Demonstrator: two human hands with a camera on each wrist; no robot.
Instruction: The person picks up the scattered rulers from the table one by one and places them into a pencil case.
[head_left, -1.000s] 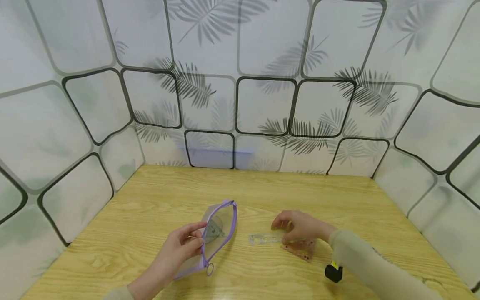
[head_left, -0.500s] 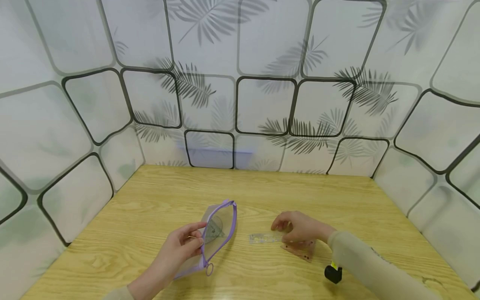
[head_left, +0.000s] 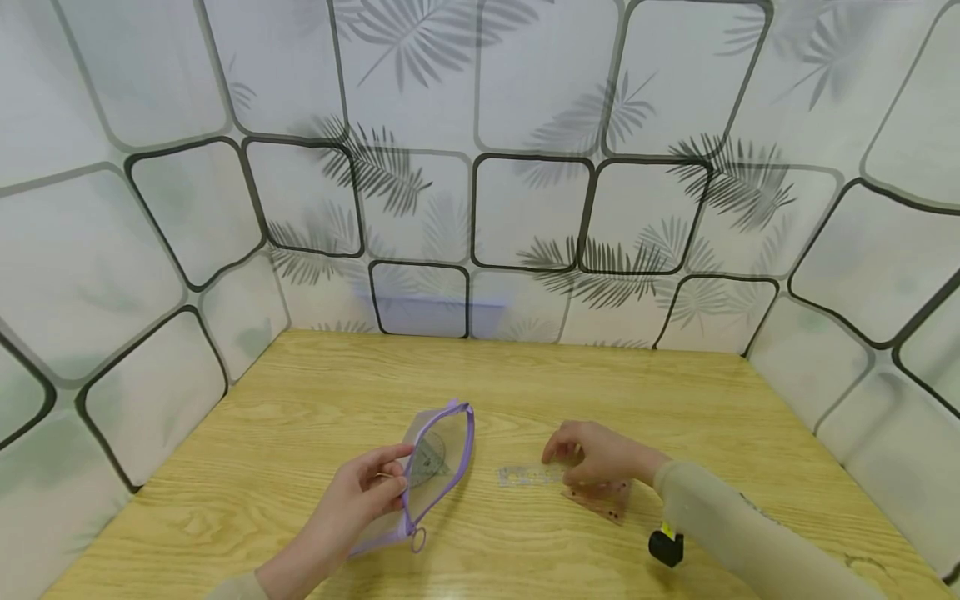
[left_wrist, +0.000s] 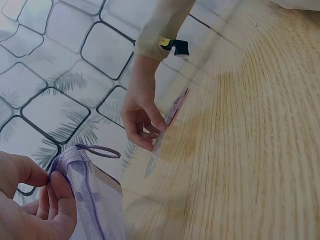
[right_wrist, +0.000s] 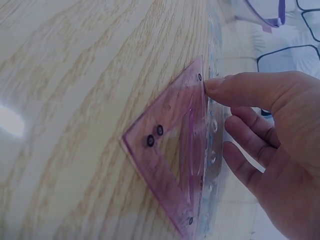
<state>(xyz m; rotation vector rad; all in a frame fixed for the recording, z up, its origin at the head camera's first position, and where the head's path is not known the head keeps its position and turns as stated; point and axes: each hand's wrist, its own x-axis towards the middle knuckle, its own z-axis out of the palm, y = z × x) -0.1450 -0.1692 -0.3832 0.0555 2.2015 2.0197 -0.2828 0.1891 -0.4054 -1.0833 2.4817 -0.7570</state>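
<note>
My left hand (head_left: 356, 496) pinches the near side of a see-through pouch with a purple zip edge (head_left: 470, 437), between thumb and fingers. The pouch gapes open to the right, and a greyish set square (head_left: 429, 458) shows inside with a round clear shape behind it. To the right, a clear ruler (head_left: 519, 477) lies flat on the table. My right hand (head_left: 600, 454) holds this ruler across its width, thumb on the near edge and curled fingertips at the far edge. A pink triangular set square (right_wrist: 170, 107) lies flat against the ruler's near side, partly under the hand in the head view.
The wooden table (head_left: 375, 375) is bordered at the back and both sides by white patterned cloth (head_left: 525, 208). A purple zip-pull ring (head_left: 419, 539) hangs from the pouch's near corner. A small black device (head_left: 666, 547) is attached at the right sleeve.
</note>
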